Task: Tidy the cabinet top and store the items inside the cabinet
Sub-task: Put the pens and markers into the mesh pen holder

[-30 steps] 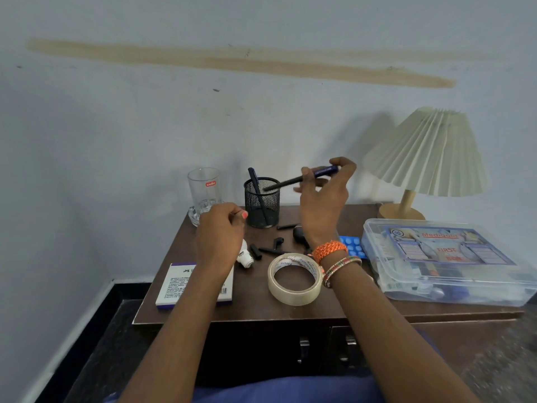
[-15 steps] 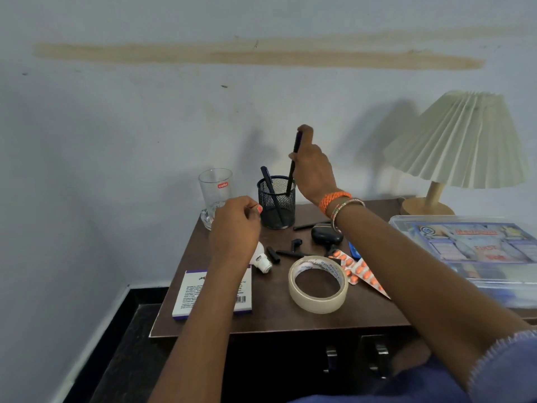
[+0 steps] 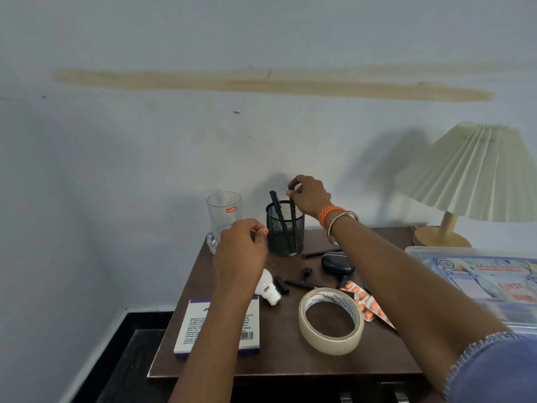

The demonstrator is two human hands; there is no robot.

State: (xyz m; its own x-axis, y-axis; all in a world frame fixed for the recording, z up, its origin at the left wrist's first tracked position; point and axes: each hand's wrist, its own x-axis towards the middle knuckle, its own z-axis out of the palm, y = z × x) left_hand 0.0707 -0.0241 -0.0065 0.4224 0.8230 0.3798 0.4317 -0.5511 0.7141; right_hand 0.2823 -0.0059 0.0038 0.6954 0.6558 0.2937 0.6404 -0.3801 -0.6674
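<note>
A black mesh pen holder [image 3: 285, 231] stands at the back of the brown cabinet top [image 3: 279, 359] with one dark pen leaning in it. My right hand [image 3: 309, 194] is above the holder, fingers pinched on the top of a second dark pen [image 3: 291, 199] that stands upright inside it. My left hand [image 3: 241, 254] hovers left of the holder, loosely curled with nothing visible in it. On the top lie a tape roll [image 3: 331, 321], a white bulb [image 3: 268, 289], a white box [image 3: 218, 327], orange pill strips [image 3: 367, 305], a black case [image 3: 337, 264] and loose pens.
A clear glass [image 3: 224, 212] stands left of the holder by the wall. A lamp [image 3: 470, 175] and a clear first aid box [image 3: 479, 280] fill the right side. Cabinet door handles [image 3: 345, 398] show at the bottom edge.
My right hand has lowered the pen from a raised, tilted hold down into the mesh holder. My left hand has stayed near the glass.
</note>
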